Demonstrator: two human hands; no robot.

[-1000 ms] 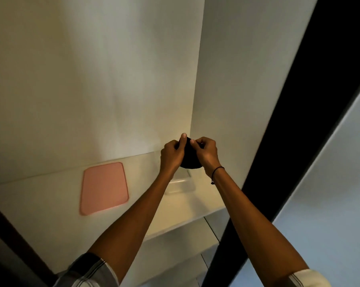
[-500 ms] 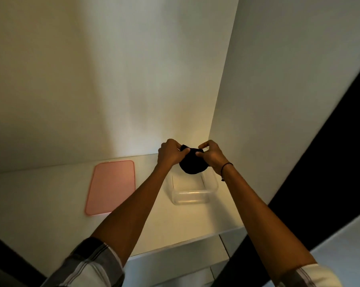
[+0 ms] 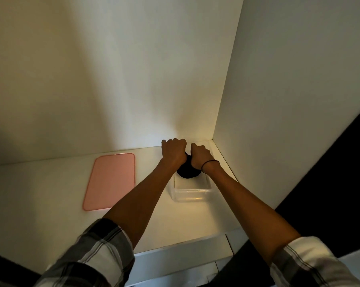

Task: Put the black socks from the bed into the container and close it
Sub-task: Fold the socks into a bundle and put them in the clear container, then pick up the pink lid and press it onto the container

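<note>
A black bundle of socks hangs just over the far part of a clear plastic container that stands on a white shelf near the right corner. My left hand and my right hand both grip the top of the socks from either side, knuckles toward me. Whether the socks touch the container's floor is hidden. A pink lid lies flat on the shelf, to the left of the container and apart from it.
The shelf sits inside a white cupboard with a back wall and a right side wall close to the container. The shelf's front edge runs below my forearms. A dark gap lies at the right.
Both hands have lowered the socks from above the container down into its opening. The view has tilted so the shelf and container sit more centrally.
</note>
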